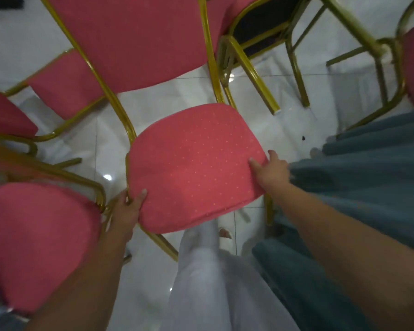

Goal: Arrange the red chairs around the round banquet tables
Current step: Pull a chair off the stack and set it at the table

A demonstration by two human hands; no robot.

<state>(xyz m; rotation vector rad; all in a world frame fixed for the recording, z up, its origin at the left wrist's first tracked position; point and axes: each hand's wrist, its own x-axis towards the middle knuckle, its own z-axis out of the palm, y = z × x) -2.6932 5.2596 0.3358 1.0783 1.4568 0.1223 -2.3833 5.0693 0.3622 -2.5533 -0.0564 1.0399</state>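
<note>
Held chair: a red padded chair with a gold tubular metal frame (194,163) is seen at the centre, its dotted seat cushion gripped at both front corners.
Left hand (127,211): placed at 7 o'clock of the seat; the thumb is laid on top of the cushion, and the remaining fingers are wrapped under the edge by the frame.
Right hand (271,169): placed at 3 o'clock of the seat; the fingers (255,163) are pressed onto the cushion corner, the thumb spread apart.
Neighbouring chairs: another red cushioned seat (38,242) is seen at 8 o'clock, just beside the left hand.
Cloth: a teal draped fabric (368,177) hangs at 3 o'clock.
Floor: glossy white tiles (110,130) lie beneath.
</note>
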